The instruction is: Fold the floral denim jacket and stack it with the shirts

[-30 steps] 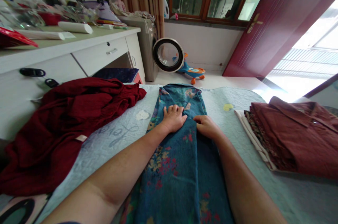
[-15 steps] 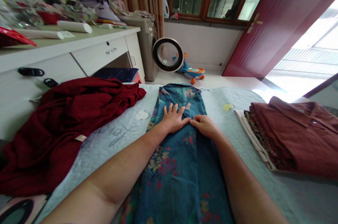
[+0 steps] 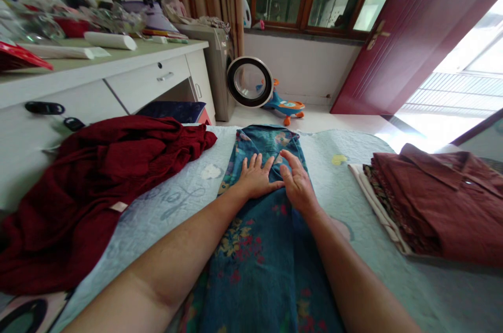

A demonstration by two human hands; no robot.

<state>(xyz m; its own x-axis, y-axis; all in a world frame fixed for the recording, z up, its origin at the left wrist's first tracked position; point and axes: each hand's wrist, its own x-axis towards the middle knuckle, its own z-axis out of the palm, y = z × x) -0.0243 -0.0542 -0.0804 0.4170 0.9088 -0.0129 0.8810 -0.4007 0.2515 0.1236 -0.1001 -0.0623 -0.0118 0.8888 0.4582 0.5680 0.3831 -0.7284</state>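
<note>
A blue denim garment with a floral print [image 3: 255,280] lies lengthwise on the light quilted bedspread [image 3: 184,191], folded narrow. My left hand [image 3: 257,176] rests flat on its upper part, fingers spread. Close beside it, my right hand [image 3: 296,181] is over the garment's right side, thumb and fingers apart, with nothing visible between them. Whether its edge touches the cloth I cannot tell. My forearms cover parts of the garment's sides.
Left on the bed lies a crumpled dark red garment [image 3: 118,165]; on the right is a stack of folded clothes [image 3: 444,197]. A white desk [image 3: 145,76] stands at left. Beyond the bed are a washing machine door [image 3: 250,81] hanging open, a blue ride-on toy [image 3: 286,106] and a red door [image 3: 385,34].
My right hand has let go of its pinch on the cloth by my left thumb; its fingers have opened and reach a little farther forward. The left hand has barely moved.
</note>
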